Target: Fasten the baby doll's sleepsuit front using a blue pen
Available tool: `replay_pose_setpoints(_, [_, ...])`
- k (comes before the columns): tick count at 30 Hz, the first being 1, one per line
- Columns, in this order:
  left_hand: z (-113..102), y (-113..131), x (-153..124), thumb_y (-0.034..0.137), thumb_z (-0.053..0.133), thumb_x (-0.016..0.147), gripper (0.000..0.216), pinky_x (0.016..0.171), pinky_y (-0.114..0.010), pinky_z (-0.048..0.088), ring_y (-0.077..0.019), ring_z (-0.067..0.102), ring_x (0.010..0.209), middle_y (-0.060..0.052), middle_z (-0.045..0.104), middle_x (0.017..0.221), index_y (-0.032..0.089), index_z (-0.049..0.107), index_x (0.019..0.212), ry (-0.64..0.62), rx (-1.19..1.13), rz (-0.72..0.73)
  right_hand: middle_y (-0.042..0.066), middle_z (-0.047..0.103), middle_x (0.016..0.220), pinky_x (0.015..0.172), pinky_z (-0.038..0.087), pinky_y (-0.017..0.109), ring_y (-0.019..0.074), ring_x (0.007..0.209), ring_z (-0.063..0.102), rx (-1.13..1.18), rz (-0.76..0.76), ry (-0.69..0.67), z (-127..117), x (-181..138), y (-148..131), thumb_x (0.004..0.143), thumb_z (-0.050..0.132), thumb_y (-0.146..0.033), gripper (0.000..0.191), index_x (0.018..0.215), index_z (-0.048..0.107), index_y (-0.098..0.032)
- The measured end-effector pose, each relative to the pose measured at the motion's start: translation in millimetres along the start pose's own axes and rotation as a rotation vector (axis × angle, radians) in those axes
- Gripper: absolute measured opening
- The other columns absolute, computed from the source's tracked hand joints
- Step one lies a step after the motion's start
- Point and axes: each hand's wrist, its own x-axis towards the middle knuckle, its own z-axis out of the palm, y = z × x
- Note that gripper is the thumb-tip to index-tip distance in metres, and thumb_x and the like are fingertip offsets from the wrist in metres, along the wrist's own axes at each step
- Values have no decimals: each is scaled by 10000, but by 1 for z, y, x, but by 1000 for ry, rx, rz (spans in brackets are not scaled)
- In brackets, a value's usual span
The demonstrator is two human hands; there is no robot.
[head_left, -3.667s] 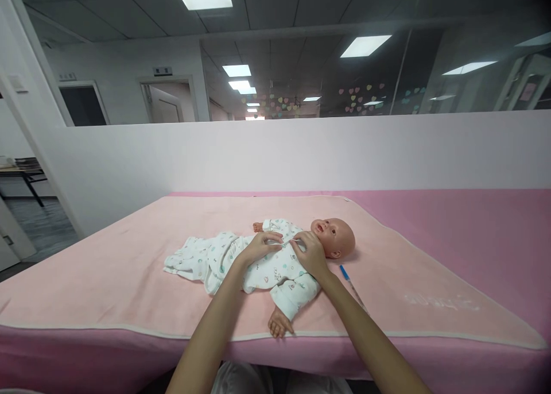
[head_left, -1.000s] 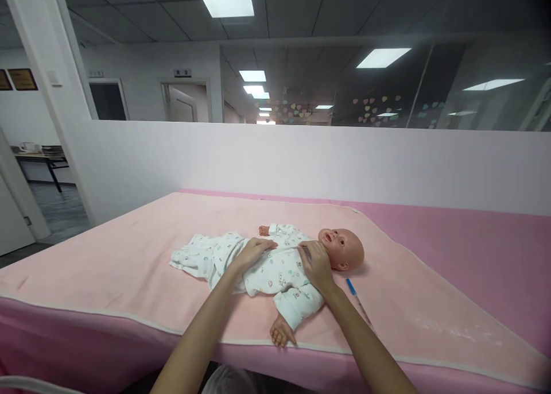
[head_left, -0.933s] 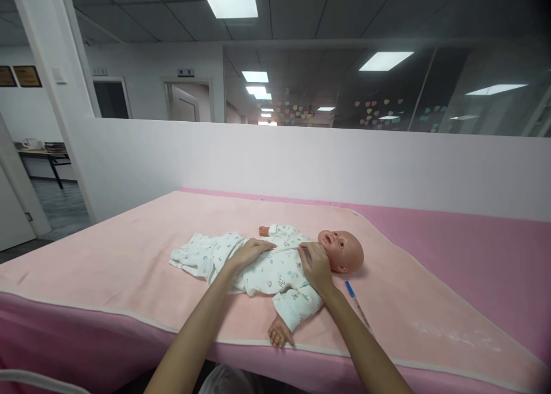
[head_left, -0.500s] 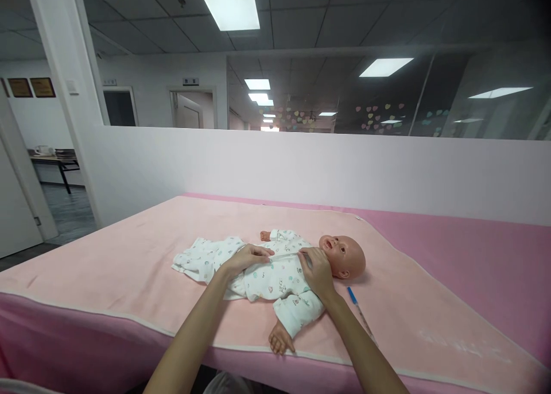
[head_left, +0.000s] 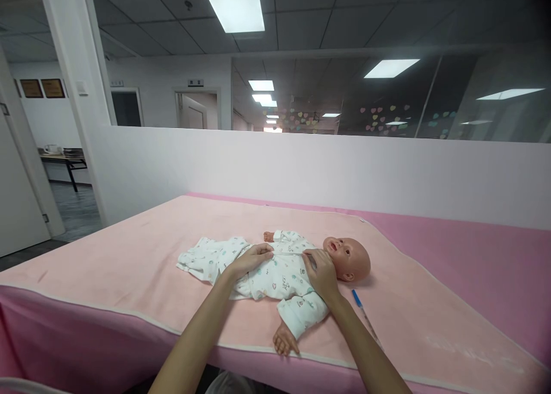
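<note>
A baby doll [head_left: 350, 257] lies on its back with its head to the right, dressed in a white printed shirt [head_left: 279, 279] and matching pants [head_left: 204, 256]. My left hand [head_left: 252, 260] is closed at the middle of the shirt, fingertips pinching its front edge. Up near the doll's neck, my right hand [head_left: 321, 270] pinches the same edge, which runs taut between both hands. One doll hand [head_left: 284, 339] rests toward me, and the other [head_left: 268, 236] pokes from the far sleeve.
A blue-capped pen-like stick [head_left: 361, 308] lies right of my right forearm. The doll is on a peach mat [head_left: 129, 250] over a pink cover [head_left: 473, 250]. Behind stands a low white wall [head_left: 301, 164] with glass above. An open doorway is at left.
The view has shifted slightly, so everything sits a little further right. Both hands keep their hold on the shirt's front edge, with the fabric between them drawn up slightly.
</note>
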Motion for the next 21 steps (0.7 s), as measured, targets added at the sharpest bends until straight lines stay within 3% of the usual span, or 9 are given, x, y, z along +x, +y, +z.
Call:
replay_pose_setpoints(7, [5, -7, 1, 313, 542, 704, 207, 616, -220, 373, -122, 506, 676, -18, 578, 691, 133, 607, 783, 167, 345, 174, 42, 594, 764, 723, 385, 306, 169, 758, 518, -1, -2, 8, 0, 0, 0, 822, 422, -267, 160, 783, 552, -183])
replay_pose_setpoints(16, [7, -7, -2, 121, 519, 602, 242, 765, -235, 418, -161, 556, 840, -18, 644, 884, 183, 649, 796, 200, 615, 236, 46, 594, 759, 716, 385, 307, 174, 758, 518, 8, 13, 0, -1, 0, -1, 821, 425, -270, 163, 780, 556, -182])
replay_pose_setpoints(21, [6, -10, -2, 130, 533, 600, 248, 792, -243, 417, -164, 562, 855, -12, 650, 881, 200, 672, 794, 199, 624, 261, 39, 595, 757, 719, 385, 302, 170, 758, 518, -1, 21, -2, 0, 1, 0, 814, 437, -262, 147, 775, 553, -181])
